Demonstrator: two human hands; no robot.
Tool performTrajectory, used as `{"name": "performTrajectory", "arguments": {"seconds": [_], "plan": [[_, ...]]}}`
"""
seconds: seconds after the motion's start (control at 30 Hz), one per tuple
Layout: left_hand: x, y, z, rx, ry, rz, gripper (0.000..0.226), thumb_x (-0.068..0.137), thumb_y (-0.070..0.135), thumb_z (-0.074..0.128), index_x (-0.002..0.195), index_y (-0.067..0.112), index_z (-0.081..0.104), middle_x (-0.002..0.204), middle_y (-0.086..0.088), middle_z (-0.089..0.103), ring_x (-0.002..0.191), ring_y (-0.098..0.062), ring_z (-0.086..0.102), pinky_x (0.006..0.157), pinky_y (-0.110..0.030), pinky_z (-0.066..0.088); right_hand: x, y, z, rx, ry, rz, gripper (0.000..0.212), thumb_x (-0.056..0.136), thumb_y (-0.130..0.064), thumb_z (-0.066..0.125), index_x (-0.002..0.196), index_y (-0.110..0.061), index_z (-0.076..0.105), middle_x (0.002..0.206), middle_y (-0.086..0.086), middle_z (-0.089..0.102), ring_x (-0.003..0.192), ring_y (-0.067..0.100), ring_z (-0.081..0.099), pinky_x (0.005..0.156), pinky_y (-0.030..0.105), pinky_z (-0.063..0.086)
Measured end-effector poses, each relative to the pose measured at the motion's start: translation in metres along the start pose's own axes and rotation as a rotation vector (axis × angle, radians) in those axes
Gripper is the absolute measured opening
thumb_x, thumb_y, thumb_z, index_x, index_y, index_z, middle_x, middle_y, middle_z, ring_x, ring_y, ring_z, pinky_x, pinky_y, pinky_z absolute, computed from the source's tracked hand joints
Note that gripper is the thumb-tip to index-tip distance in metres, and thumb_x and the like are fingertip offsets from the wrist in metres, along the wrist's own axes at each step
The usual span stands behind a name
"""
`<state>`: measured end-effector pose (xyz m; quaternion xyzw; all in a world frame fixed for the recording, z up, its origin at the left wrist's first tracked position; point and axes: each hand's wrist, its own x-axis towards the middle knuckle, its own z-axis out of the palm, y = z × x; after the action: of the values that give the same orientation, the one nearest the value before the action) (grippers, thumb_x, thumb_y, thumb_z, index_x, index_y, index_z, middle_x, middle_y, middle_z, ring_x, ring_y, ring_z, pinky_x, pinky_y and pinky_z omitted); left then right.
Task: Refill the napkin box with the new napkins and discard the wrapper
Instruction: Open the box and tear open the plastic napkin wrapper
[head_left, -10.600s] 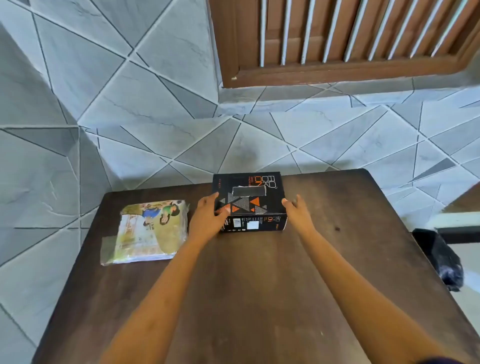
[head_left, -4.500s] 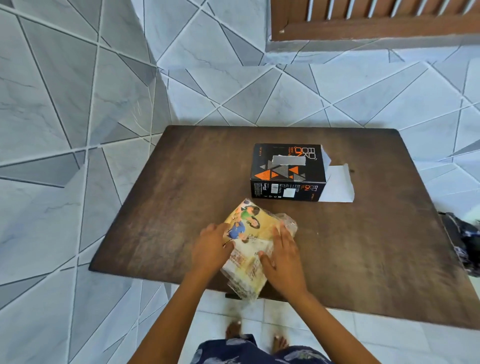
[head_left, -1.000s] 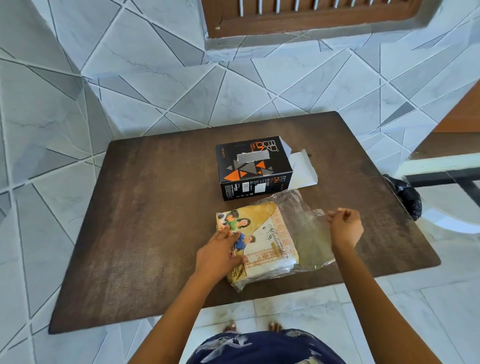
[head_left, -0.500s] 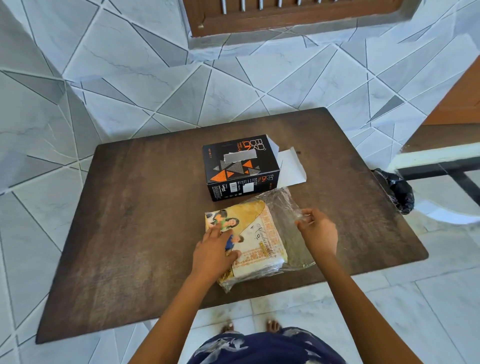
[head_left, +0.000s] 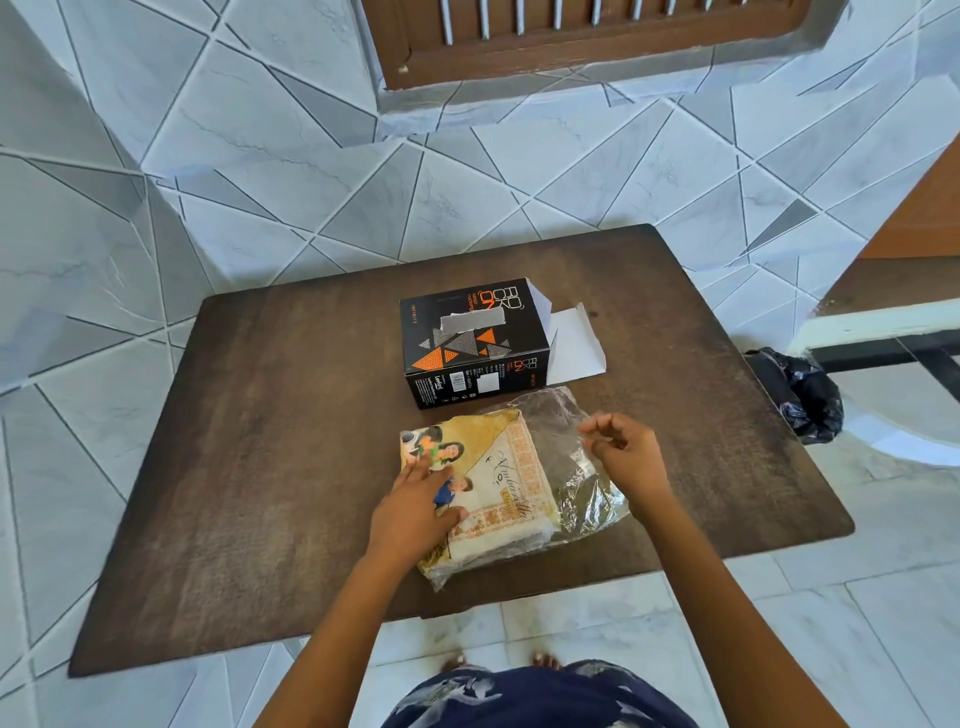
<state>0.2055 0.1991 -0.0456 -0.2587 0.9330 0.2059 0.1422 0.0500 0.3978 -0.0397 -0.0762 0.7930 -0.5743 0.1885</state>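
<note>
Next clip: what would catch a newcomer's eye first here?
Probably the black napkin box with orange triangles, mid-table, its white end flap open to the right. In front of it lies the yellow napkin pack, pressed down by the left hand while the right hand pinches its loose clear wrapper.

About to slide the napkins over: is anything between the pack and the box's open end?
Only the clear wrapper itself: the napkins are still inside it, under the left hand. The box has its right-end flap folded out flat, and the table between them is bare.
</note>
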Motion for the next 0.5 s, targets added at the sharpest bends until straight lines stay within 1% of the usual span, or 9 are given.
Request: {"name": "performTrajectory", "arguments": {"seconds": [0.03, 0.13, 0.17, 0.2, 0.27, 0.3, 0.33, 0.43, 0.5], "plan": [[0.000, 0.000, 0.001, -0.006, 0.001, -0.004, 0.062, 0.089, 0.044, 0.053, 0.145, 0.030, 0.029, 0.159, 0.004, 0.011, 0.147, -0.018, 0.011, 0.113, -0.041, 0.029, 0.000, -0.001, 0.000, 0.043, -0.029, 0.008, 0.028, 0.082, 0.011, 0.052, 0.087, -0.012, 0.067, 0.095, 0.012, 0.069, 0.078, 0.021, 0.056, 0.071, 0.034, 0.054], [0.000, 0.001, 0.002, -0.018, 0.006, -0.019, 0.063, 0.089, 0.043, 0.054, 0.145, 0.030, 0.029, 0.159, 0.005, 0.010, 0.147, -0.017, 0.011, 0.113, -0.039, 0.029, 0.000, -0.006, -0.002, 0.159, -0.082, 0.021, 0.033, 0.084, 0.014, 0.047, 0.108, -0.002, 0.062, 0.112, 0.012, 0.065, 0.084, 0.012, 0.059, 0.065, 0.010, 0.052], [0.000, 0.001, 0.003, -0.021, 0.009, -0.027, 0.063, 0.089, 0.043, 0.054, 0.145, 0.030, 0.029, 0.159, 0.005, 0.010, 0.147, -0.017, 0.011, 0.114, -0.039, 0.028, 0.001, -0.005, -0.003, 0.181, -0.088, 0.029, 0.033, 0.085, 0.011, 0.048, 0.113, -0.003, 0.059, 0.115, 0.011, 0.064, 0.088, 0.012, 0.060, 0.065, 0.010, 0.052], [0.000, 0.002, 0.003, -0.022, 0.011, -0.032, 0.063, 0.089, 0.043, 0.054, 0.145, 0.030, 0.029, 0.159, 0.005, 0.010, 0.147, -0.017, 0.010, 0.114, -0.039, 0.028, 0.003, -0.002, -0.003, 0.197, -0.094, 0.046, 0.033, 0.087, 0.005, 0.051, 0.118, -0.006, 0.056, 0.117, 0.010, 0.062, 0.093, 0.016, 0.060, 0.072, 0.016, 0.054], [0.000, 0.003, 0.005, -0.030, 0.017, -0.046, 0.063, 0.089, 0.042, 0.055, 0.145, 0.030, 0.029, 0.159, 0.005, 0.010, 0.147, -0.017, 0.011, 0.114, -0.039, 0.028, 0.007, 0.001, -0.006, 0.168, -0.125, 0.149, 0.044, 0.087, -0.016, 0.058, 0.128, -0.012, 0.045, 0.119, 0.008, 0.060, 0.101, 0.024, 0.060, 0.088, 0.038, 0.053], [0.000, 0.002, 0.006, -0.039, 0.018, -0.053, 0.062, 0.089, 0.041, 0.055, 0.144, 0.030, 0.029, 0.159, 0.006, 0.010, 0.147, -0.017, 0.011, 0.114, -0.039, 0.028, 0.008, 0.002, -0.007, 0.139, -0.156, 0.208, 0.048, 0.086, -0.023, 0.060, 0.130, -0.013, 0.043, 0.115, 0.007, 0.062, 0.098, 0.026, 0.062, 0.090, 0.044, 0.052], [-0.001, 0.002, 0.007, -0.052, 0.018, -0.063, 0.062, 0.089, 0.041, 0.056, 0.144, 0.030, 0.030, 0.159, 0.006, 0.010, 0.147, -0.017, 0.012, 0.114, -0.040, 0.029, 0.008, 0.004, -0.010, 0.117, -0.196, 0.236, 0.045, 0.086, -0.024, 0.061, 0.126, -0.010, 0.046, 0.107, 0.007, 0.065, 0.088, 0.024, 0.064, 0.086, 0.041, 0.054], [-0.003, 0.001, 0.009, -0.067, 0.012, -0.078, 0.062, 0.089, 0.041, 0.056, 0.144, 0.031, 0.029, 0.159, 0.008, 0.009, 0.146, -0.017, 0.012, 0.114, -0.040, 0.028, 0.003, 0.003, -0.016, 0.087, -0.272, 0.178, 0.015, 0.087, -0.009, 0.058, 0.098, 0.001, 0.062, 0.079, 0.006, 0.068, 0.057, 0.009, 0.062, 0.053, 0.017, 0.051], [-0.003, 0.002, 0.009, -0.075, 0.015, -0.082, 0.062, 0.090, 0.040, 0.055, 0.145, 0.031, 0.028, 0.159, 0.008, 0.007, 0.147, -0.016, 0.010, 0.114, -0.041, 0.028, 0.005, 0.003, -0.019, 0.142, -0.314, 0.151, 0.007, 0.086, -0.006, 0.058, 0.088, -0.003, 0.064, 0.076, 0.005, 0.070, 0.057, 0.007, 0.064, 0.050, 0.013, 0.049]]}}
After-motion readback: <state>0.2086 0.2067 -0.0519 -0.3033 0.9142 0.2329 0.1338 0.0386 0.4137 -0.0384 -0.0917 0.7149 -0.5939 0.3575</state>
